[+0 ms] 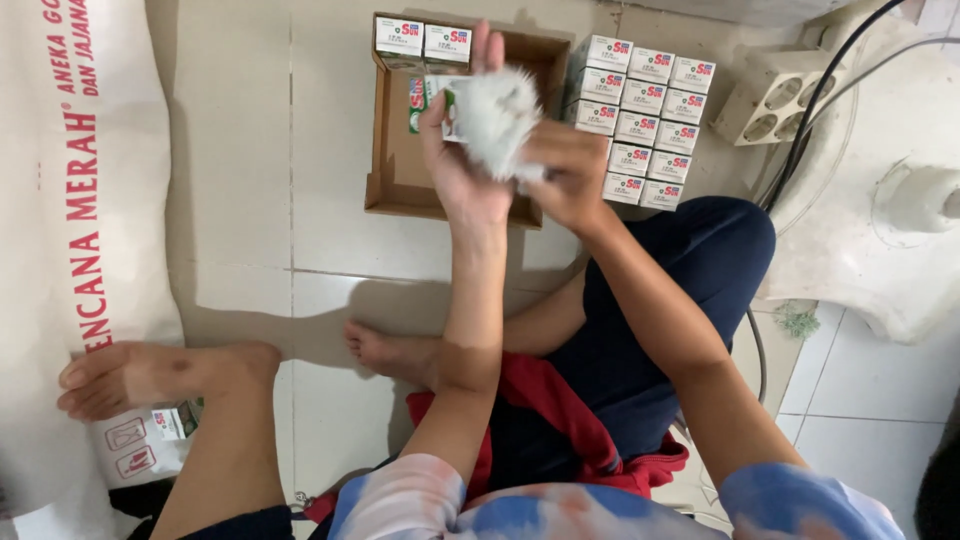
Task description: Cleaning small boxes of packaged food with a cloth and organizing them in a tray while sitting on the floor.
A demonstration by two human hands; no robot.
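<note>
Both hands hold one small carton above the cardboard tray on the floor.

We see the left hand (462, 165) cupping the small carton (480, 110), blurred by motion, fingers partly open; the right hand (570, 170) pinches its lower edge. Cardboard tray (385, 150) holds two cartons at its far edge; stacked cartons (640, 115) sit just right. We judge: grip squarely, set flush beside those.

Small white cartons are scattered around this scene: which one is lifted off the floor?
The small white-and-green carton gripped in the left hand, above the brown cardboard tray. The others sit in the tray or stacked beside it.
</note>
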